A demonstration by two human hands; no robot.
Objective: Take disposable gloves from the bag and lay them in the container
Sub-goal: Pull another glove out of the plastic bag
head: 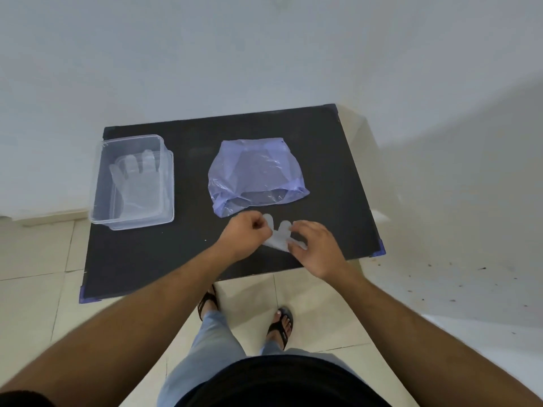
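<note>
As a clear disposable glove is drawn out flat near the front edge of a dark table, it is pinched on both sides: the left hand is curled shut on its left edge, while the fingertips of the right hand are pressed on its right side. The glove is judged to be stretched between the two hands so that the thin film can be smoothed before it is carried across. Its stubby finger ends are seen pointing away from the person, toward the bag.

The pale purple plastic bag is left lying slack in the middle of the table, its open mouth turned toward the hands, presumably so that more gloves can be reached. Whether any remain inside cannot be told. A clear rectangular container is set at the table's left side, well apart from the bag, and one glove in the container is already laid flat, fingers away from the person.

The tabletop is matte black with purple corner guards. It is stood against a plain white wall, over a floor of pale tiles, where a scatter of dark specks is visible at right.
</note>
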